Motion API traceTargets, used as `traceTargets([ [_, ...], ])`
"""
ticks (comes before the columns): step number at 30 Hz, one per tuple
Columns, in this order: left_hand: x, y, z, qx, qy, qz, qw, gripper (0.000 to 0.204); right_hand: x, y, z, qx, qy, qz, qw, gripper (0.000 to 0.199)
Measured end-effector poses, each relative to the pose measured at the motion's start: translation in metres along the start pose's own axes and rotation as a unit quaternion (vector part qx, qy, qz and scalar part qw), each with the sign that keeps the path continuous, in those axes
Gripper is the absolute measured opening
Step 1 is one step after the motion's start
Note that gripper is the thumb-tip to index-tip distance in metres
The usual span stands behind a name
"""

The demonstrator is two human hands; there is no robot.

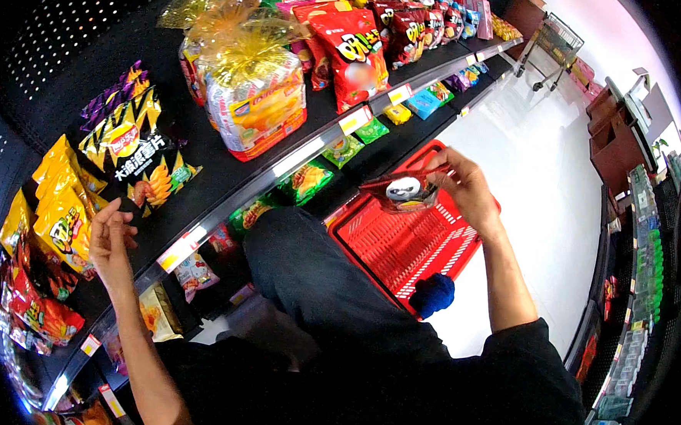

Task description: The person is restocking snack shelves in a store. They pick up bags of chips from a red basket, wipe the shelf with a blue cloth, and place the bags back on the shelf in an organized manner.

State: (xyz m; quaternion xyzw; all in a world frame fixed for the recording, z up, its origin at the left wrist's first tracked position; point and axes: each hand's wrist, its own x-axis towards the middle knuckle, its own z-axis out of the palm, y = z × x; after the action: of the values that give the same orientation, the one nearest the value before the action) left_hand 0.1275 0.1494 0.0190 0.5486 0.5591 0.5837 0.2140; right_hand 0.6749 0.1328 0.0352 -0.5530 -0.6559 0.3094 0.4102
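Note:
My right hand (467, 190) pinches the upper edge of a dark brown-red snack bag (405, 191) with a panda face on it. The bag hangs over a red plastic shopping basket (384, 255), and a dark blue bundled item (432, 295) sits at the basket's near edge. At the left, my left hand (112, 240) reaches over the shelf with fingers loosely bent and apart. Its fingertips are beside a small dark patch at the lower corner of a black-and-gold chip bag (132, 151); whether they touch it, I cannot tell. Yellow snack bags (67, 217) stand just left of that hand.
A gold-tied clear gift bag of snacks (257, 104) and a red snack bag (348, 59) stand on the upper shelf (192, 243). Green bags (305, 181) lie on the shelf below. My bent knee (285, 248) is beside the basket. A shopping cart (551, 50) stands far off on the white floor.

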Motion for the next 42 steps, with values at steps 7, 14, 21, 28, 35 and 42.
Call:
traceTargets([
  [7, 0.007, -0.031, -0.018, -0.075, 0.030, -0.087, 0.993, 0.028, -0.021, 0.168, 0.029, 0.073, -0.068, 0.103, 0.990, 0.015],
  [14, 0.010, -0.040, -0.016, -0.083, 0.022, -0.135, 0.987, 0.028, -0.021, 0.299, 0.109, 0.089, -0.120, 0.115, 0.982, 0.032],
  [21, 0.011, -0.030, -0.008, -0.054, 0.003, -0.143, 0.988, 0.031, -0.018, 0.312, 0.136, 0.099, 0.012, 0.166, 0.981, 0.072],
  [28, 0.024, -0.034, -0.010, -0.021, 0.097, -0.095, 0.991, 0.033, 0.015, 0.178, 0.131, 0.133, 0.099, 0.052, 0.985, 0.033],
  [35, 0.032, -0.033, -0.005, -0.047, 0.152, -0.085, 0.984, 0.044, 0.076, -0.072, 0.207, 0.224, -0.080, -0.165, 0.957, 0.035],
  [42, 0.045, -0.045, 0.004, -0.002, 0.123, -0.017, 0.992, 0.068, 0.162, -0.175, 0.293, 0.050, 0.013, -0.411, 0.910, 0.053],
])
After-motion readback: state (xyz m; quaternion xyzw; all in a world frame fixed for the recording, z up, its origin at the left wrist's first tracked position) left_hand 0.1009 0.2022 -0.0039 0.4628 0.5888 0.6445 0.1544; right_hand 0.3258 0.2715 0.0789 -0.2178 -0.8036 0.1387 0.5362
